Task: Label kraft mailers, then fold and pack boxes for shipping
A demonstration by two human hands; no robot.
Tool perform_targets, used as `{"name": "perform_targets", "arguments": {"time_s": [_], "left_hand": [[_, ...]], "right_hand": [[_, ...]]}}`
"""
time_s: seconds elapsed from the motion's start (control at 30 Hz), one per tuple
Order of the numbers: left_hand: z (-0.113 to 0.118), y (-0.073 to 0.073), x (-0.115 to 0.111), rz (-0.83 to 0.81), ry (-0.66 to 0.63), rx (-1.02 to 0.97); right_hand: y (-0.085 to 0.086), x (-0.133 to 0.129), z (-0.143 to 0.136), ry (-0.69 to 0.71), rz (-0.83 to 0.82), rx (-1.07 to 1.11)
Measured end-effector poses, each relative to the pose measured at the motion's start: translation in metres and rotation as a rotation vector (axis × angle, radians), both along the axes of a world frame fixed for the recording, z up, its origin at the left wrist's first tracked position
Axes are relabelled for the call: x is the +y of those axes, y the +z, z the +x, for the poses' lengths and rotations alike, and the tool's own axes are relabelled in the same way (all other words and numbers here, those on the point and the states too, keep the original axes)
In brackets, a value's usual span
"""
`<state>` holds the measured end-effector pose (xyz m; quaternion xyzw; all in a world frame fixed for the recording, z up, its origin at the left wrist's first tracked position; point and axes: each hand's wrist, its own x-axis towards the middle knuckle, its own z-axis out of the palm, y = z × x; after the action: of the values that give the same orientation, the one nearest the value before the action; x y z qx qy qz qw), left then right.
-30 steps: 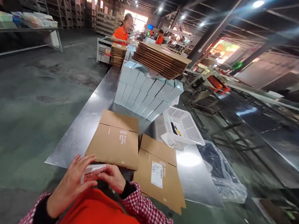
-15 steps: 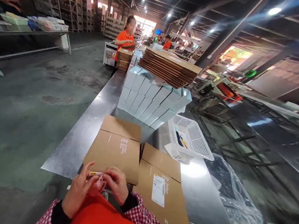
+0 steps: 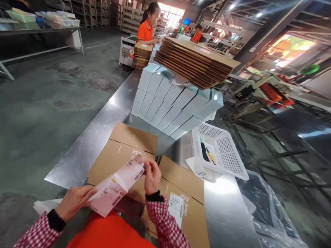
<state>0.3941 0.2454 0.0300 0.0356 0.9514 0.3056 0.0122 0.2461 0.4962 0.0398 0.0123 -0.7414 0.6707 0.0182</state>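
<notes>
A pinkish printed shipping label (image 3: 118,187) is stretched between my hands, tilted above the left flat cardboard box (image 3: 103,159). My left hand (image 3: 74,202) is closed on the label's lower left edge. At its upper right corner, my right hand (image 3: 152,175) pinches the label between thumb and fingers. A pale strip of paper or film (image 3: 44,206) hangs below my left wrist. To the right lies a second flattened box (image 3: 192,228), with a white label (image 3: 175,209) stuck on it, partly covered by my right sleeve.
Light blue boxes (image 3: 167,108) stand stacked on the metal table (image 3: 94,132), topped by flattened cartons (image 3: 195,60). A white perforated basket (image 3: 232,157) holds small items. Clear plastic (image 3: 281,228) lies at the right. A co-worker in orange (image 3: 145,32) stands at the far end.
My hands have moved apart, the right one up and to the right, the left one down and left. The label, bunched between the fingers before, is now spread out.
</notes>
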Motion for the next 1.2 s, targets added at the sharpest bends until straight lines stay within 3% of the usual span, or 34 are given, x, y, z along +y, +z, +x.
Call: {"name": "perform_targets", "arguments": {"time_s": [0.07,0.13,0.23,0.37,0.53,0.67,0.77,0.83,0.87,0.93,1.03,1.13,1.2], "left_hand": [[0.002,-0.013,-0.01,-0.117,-0.071,0.022],[-0.001,-0.025,-0.013,-0.142,-0.126,0.053],[-0.011,-0.041,-0.005,-0.118,-0.172,0.1],[-0.019,-0.057,0.005,-0.065,-0.168,0.067],[-0.019,-0.059,0.004,-0.034,-0.175,-0.056],[-0.018,-0.066,0.002,0.003,-0.155,-0.009],[-0.018,-0.075,0.003,0.049,-0.115,0.039],[-0.019,-0.079,0.002,0.076,-0.088,0.06],[-0.019,-0.08,0.001,0.083,-0.08,0.066],[-0.02,-0.082,-0.003,0.081,-0.067,0.075],[-0.02,-0.086,-0.008,0.046,0.033,0.116],[-0.02,-0.092,-0.007,0.029,0.129,0.138],[-0.02,-0.092,0.0,0.038,0.125,0.118]], "right_hand": [[-0.004,0.008,-0.039,0.022,0.048,-0.041],[-0.012,0.005,-0.066,0.169,0.167,-0.082],[-0.028,-0.014,-0.08,0.363,0.423,-0.098],[-0.046,-0.038,-0.076,0.388,0.615,-0.076],[-0.05,-0.037,-0.067,0.402,0.809,-0.039],[-0.054,-0.051,-0.042,0.26,1.17,0.103],[-0.063,-0.067,-0.027,0.488,1.234,0.302],[-0.066,-0.063,-0.031,0.56,1.224,0.269],[-0.067,-0.053,-0.036,0.494,1.232,0.191],[-0.067,-0.023,-0.047,0.196,1.214,-0.026],[-0.07,0.025,-0.047,-0.194,1.01,-0.275],[-0.081,0.048,-0.031,-0.252,0.845,-0.353],[-0.09,0.055,-0.02,-0.273,0.785,-0.382]]}}
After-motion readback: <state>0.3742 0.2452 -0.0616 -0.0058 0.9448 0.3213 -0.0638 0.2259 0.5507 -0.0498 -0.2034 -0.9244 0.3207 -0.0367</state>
